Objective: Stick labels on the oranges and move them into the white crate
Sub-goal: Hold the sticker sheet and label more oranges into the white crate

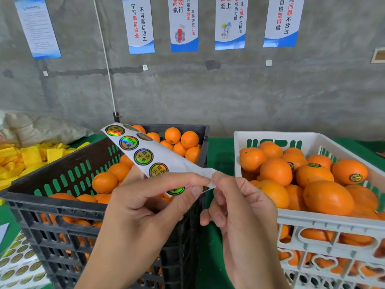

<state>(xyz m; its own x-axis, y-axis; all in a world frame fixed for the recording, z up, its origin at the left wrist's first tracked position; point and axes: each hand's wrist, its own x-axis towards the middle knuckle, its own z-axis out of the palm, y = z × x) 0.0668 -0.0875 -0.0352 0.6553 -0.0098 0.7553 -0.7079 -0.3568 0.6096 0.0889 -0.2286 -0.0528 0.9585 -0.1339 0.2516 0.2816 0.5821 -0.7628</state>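
My left hand (150,203) holds a white strip of round holographic labels (143,153) between thumb and fingers, above the black crate (62,205) of unlabelled oranges (188,139). My right hand (235,207) pinches the near end of the strip, where one label (176,190) sits beside the fingertips. The white crate (312,223) on the right holds many oranges, and some of them show labels, such as the labelled orange (350,172).
Sheets of spare labels (18,261) lie at the bottom left. Yellow foam nets (25,157) are heaped at the left, with a sack (41,126) behind them. A green table cover (218,155) shows between the crates. A concrete wall with posters stands behind.
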